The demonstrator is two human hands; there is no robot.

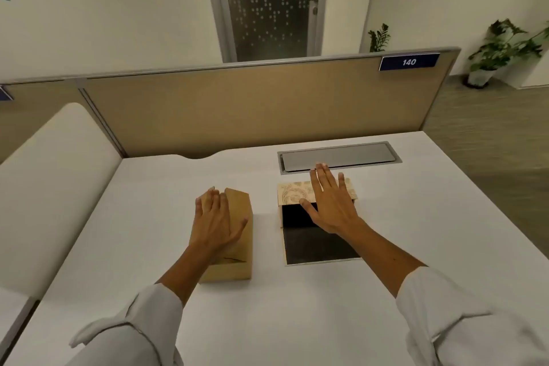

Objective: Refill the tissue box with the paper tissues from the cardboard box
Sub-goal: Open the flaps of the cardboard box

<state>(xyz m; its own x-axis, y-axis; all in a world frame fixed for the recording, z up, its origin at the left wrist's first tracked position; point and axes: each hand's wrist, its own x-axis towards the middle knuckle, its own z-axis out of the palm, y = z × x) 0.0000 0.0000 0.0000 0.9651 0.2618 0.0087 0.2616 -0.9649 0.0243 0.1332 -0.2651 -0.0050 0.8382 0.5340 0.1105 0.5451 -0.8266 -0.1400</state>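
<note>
A plain brown cardboard box (237, 246) lies on the white desk (297, 321), left of centre. My left hand (217, 223) rests flat on its top with the fingers spread. To the right stands the tissue box (315, 244), black on its near face with a patterned beige top (292, 193). My right hand (331, 205) lies flat over that top, fingers apart, holding nothing. No tissues show.
A grey cable-tray lid (338, 156) is set into the desk just behind the tissue box. A tan divider panel (252, 104) runs along the desk's far edge. A white cushioned panel (56, 187) borders the left side. The desk's right edge drops to the floor.
</note>
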